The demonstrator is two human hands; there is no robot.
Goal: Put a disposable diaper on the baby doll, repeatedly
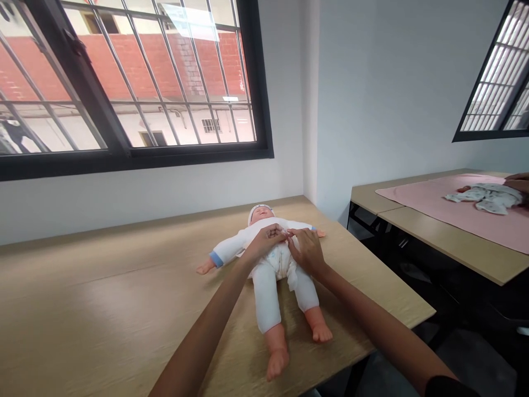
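A baby doll (266,295) lies on its back on the wooden table, its head toward the wall and its bare feet toward me. It wears a white cap (250,215), a white long-sleeved top (229,246) with blue cuffs, and a printed diaper (278,260) over white cloth legs. My left hand (266,239) is closed at the doll's chest, fingertips pinching the front of the top. Right beside it, my right hand (308,251) pinches the same white cloth. The fingertips of both hands nearly meet; exactly which bit of cloth lies between them is too small to tell.
The wooden table (103,303) runs along the wall below a barred window (173,82). Its right edge drops to a gap. Across it stands another table with a pink cloth (438,201) and small patterned baby clothes (491,198), where another person's hand (518,182) rests.
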